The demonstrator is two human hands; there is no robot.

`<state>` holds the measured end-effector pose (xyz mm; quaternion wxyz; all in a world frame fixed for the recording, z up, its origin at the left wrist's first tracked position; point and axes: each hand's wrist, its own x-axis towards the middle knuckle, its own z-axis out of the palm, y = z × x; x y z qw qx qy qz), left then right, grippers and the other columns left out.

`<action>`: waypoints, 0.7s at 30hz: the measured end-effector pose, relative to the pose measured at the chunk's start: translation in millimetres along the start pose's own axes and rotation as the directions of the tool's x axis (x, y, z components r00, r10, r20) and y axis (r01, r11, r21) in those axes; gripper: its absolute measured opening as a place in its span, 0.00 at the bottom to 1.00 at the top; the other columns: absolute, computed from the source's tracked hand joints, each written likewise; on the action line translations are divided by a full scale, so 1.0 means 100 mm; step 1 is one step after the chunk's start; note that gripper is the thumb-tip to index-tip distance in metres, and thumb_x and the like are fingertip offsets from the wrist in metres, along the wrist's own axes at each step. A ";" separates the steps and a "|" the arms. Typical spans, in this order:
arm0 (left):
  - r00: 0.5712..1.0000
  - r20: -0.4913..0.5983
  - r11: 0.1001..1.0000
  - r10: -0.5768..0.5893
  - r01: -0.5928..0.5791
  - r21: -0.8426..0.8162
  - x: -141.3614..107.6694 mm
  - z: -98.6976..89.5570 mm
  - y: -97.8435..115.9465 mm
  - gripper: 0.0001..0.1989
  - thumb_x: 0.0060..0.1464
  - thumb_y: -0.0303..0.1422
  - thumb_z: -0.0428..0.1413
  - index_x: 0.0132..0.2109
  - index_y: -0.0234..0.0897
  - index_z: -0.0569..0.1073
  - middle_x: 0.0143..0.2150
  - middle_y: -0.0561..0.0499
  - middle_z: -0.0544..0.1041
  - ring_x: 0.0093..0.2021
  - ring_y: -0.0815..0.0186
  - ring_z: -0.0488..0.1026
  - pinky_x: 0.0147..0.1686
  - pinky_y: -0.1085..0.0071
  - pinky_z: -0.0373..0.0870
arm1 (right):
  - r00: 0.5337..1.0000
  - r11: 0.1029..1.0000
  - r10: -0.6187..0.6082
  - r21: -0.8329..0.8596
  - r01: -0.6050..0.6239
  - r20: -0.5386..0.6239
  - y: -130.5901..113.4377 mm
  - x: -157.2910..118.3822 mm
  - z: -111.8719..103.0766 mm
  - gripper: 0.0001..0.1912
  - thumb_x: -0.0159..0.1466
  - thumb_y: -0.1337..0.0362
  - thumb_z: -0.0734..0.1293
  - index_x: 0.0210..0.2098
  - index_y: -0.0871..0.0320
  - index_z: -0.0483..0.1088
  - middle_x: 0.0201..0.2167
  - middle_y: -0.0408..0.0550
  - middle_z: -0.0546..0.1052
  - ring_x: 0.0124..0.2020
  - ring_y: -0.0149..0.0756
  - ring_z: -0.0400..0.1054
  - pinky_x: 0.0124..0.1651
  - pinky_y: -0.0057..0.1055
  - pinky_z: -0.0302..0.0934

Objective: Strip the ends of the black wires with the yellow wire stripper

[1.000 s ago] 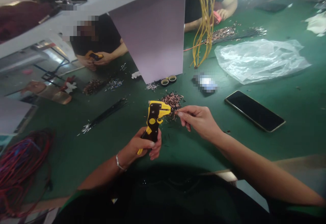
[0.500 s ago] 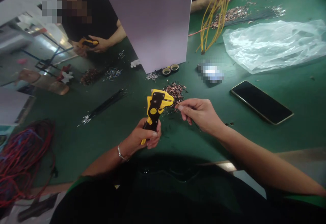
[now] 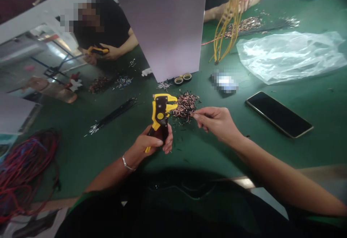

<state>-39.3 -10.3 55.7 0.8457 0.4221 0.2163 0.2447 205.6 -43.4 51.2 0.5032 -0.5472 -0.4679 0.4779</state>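
Note:
My left hand (image 3: pixel 155 138) is wrapped round the handles of a yellow and black wire stripper (image 3: pixel 162 113). Its jaws point right and now stand apart with a gap between them. My right hand (image 3: pixel 213 120) is closed in a pinch to the right of the jaws, on what looks like a thin dark wire (image 3: pixel 192 115), of which little shows. Behind and below the jaws lies a pile of copper and black wire scraps (image 3: pixel 187 104). A bundle of black wires (image 3: pixel 116 113) with bared silvery ends lies to the left.
A phone (image 3: pixel 279 114) and a clear plastic bag (image 3: pixel 290 57) lie right. Tape rolls (image 3: pixel 179 81) sit by a pale upright panel (image 3: pixel 168 28). Red cables (image 3: pixel 27 165) are heaped left. Across the table, one person holds a similar tool (image 3: pixel 99 50); another handles yellow wires (image 3: pixel 226 25).
The stripper's jaws have opened and the tool has shifted slightly left. My right hand has drawn a little away from the jaws, leaving a wider gap.

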 end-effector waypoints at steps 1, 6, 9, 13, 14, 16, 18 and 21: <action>1.000 -0.010 1.000 0.016 -0.016 0.007 0.01 0.00 0.02 0.20 0.39 0.29 0.62 0.43 0.31 0.73 0.30 0.49 0.73 0.25 0.66 0.70 0.26 0.66 0.70 | 1.000 0.999 -0.014 -0.029 0.013 -0.011 -0.01 0.00 0.00 0.11 0.57 0.58 0.71 0.29 0.59 0.80 0.17 0.42 0.72 0.16 0.25 0.58 0.19 0.27 0.55; 0.997 -0.039 0.997 0.072 -0.071 0.033 0.05 -0.03 0.10 0.22 0.37 0.28 0.60 0.44 0.31 0.73 0.35 0.45 0.76 0.28 0.63 0.71 0.28 0.63 0.71 | 0.997 0.989 -0.074 -0.126 0.074 0.005 0.00 -0.02 0.02 0.11 0.57 0.58 0.69 0.26 0.58 0.80 0.17 0.43 0.72 0.19 0.29 0.62 0.23 0.29 0.58; 0.991 -0.046 0.992 0.124 -0.122 0.042 0.07 -0.05 0.11 0.25 0.36 0.27 0.58 0.47 0.33 0.73 0.42 0.42 0.76 0.29 0.63 0.72 0.29 0.62 0.71 | 0.993 0.977 -0.117 -0.179 0.118 0.019 0.02 -0.04 0.05 0.11 0.57 0.59 0.68 0.27 0.57 0.81 0.18 0.44 0.74 0.21 0.31 0.65 0.26 0.30 0.60; 0.984 -0.059 0.985 0.167 -0.164 0.053 0.09 -0.07 0.12 0.28 0.35 0.28 0.57 0.49 0.35 0.74 0.52 0.39 0.75 0.32 0.58 0.75 0.31 0.60 0.72 | 0.990 0.970 -0.119 -0.203 0.131 0.074 0.05 -0.07 0.10 0.11 0.57 0.60 0.68 0.27 0.58 0.81 0.18 0.44 0.74 0.21 0.31 0.64 0.27 0.31 0.59; 0.985 -0.057 0.985 0.166 -0.163 0.049 0.09 -0.07 0.12 0.28 0.34 0.28 0.57 0.49 0.36 0.74 0.52 0.38 0.76 0.34 0.57 0.76 0.31 0.60 0.71 | 0.990 0.972 -0.111 -0.201 0.126 0.086 0.05 -0.08 0.12 0.11 0.57 0.60 0.68 0.26 0.58 0.80 0.18 0.44 0.74 0.21 0.31 0.64 0.27 0.31 0.59; 0.987 -0.054 0.988 0.153 -0.151 0.036 0.09 -0.05 0.12 0.28 0.33 0.28 0.57 0.48 0.35 0.75 0.51 0.39 0.77 0.37 0.54 0.76 0.32 0.60 0.71 | 0.989 0.974 -0.095 -0.196 0.116 0.113 0.05 -0.09 0.14 0.11 0.58 0.60 0.67 0.26 0.58 0.80 0.18 0.43 0.73 0.21 0.32 0.64 0.27 0.32 0.58; 0.989 -0.055 0.990 0.140 -0.139 0.017 0.09 -0.02 0.12 0.27 0.33 0.27 0.57 0.47 0.35 0.75 0.49 0.41 0.78 0.40 0.52 0.76 0.32 0.60 0.70 | 0.987 0.974 -0.085 -0.195 0.111 0.135 0.05 -0.10 0.15 0.12 0.58 0.60 0.67 0.26 0.59 0.79 0.18 0.44 0.73 0.22 0.32 0.63 0.27 0.32 0.57; 0.991 -0.048 0.992 0.124 -0.125 -0.017 0.09 0.03 0.11 0.26 0.35 0.26 0.57 0.47 0.34 0.76 0.47 0.44 0.79 0.43 0.52 0.75 0.34 0.60 0.70 | 0.985 0.975 -0.081 -0.194 0.111 0.155 0.05 -0.11 0.17 0.14 0.59 0.59 0.66 0.26 0.61 0.79 0.19 0.45 0.72 0.22 0.33 0.63 0.28 0.33 0.56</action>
